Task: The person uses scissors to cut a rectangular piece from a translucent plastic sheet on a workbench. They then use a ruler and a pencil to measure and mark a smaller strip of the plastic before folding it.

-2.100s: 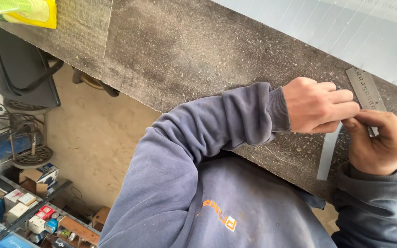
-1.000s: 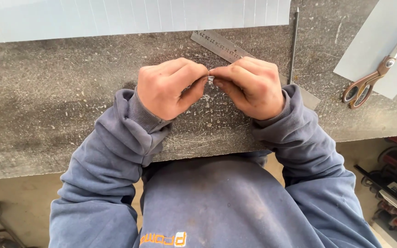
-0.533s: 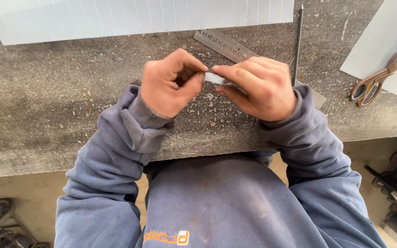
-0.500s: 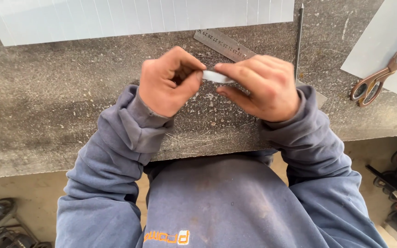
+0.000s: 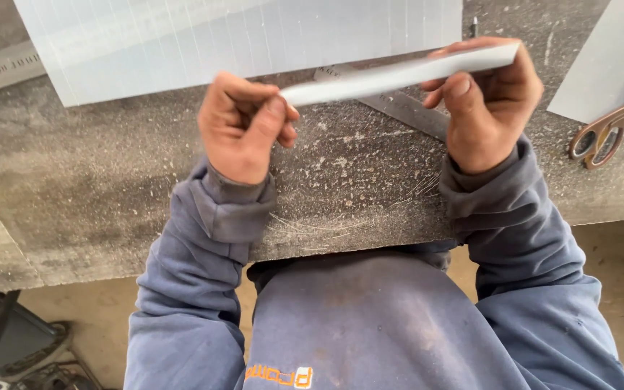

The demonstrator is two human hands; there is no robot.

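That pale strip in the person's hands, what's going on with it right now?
A person in a blue sweatshirt holds a long pale strip stretched between both hands above a scratched stone worktop. The left hand pinches one end, the right hand grips the other. A metal ruler lies under the strip, a large white sheet behind it, and scissors rest on another sheet to the right.

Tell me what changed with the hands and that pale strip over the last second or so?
The hands moved apart: the left hand and right hand now pinch opposite ends of the pale strip, stretched out between them above the stone worktop. The white sheet, metal ruler and scissors stayed put.
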